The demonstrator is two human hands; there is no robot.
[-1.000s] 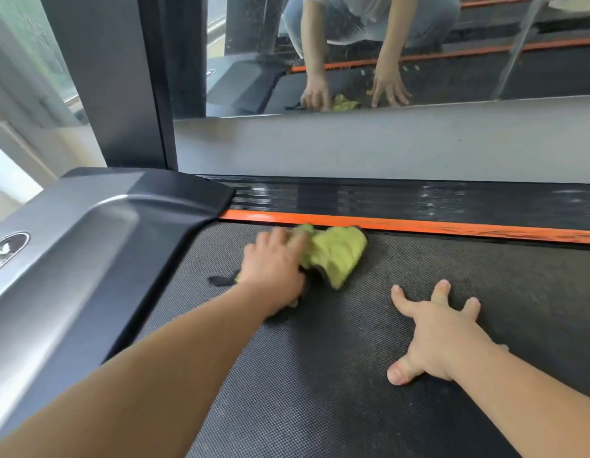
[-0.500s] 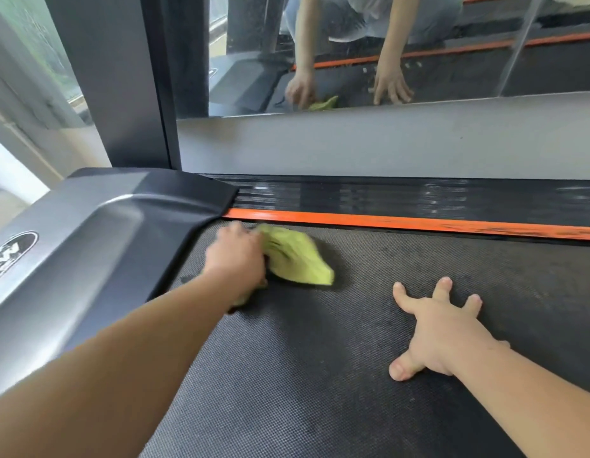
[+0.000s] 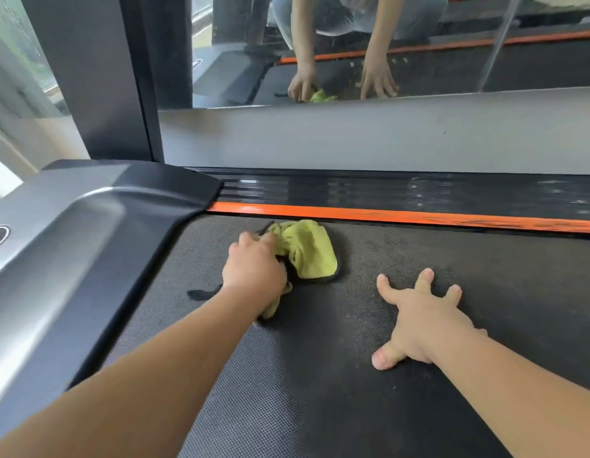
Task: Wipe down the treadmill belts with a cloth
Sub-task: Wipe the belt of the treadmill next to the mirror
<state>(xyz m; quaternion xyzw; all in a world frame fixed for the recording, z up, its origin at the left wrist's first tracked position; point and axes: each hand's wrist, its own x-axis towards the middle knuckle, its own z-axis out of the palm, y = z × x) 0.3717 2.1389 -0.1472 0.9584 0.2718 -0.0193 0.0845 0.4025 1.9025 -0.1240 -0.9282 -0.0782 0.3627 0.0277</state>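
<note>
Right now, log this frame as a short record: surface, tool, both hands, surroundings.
surface: black textured treadmill belt
tool: yellow-green cloth, bunched, lying on the belt close to the orange strip
left: left hand grips the cloth against the belt
right: right hand flat on the belt, fingers spread, apart from the cloth
surroundings: silver-and-black housing at the left; mirror ahead reflects the crouching person and both hands

Dark textured treadmill belt [image 3: 320,391], crumpled green cloth [image 3: 307,249] lying on it
</note>
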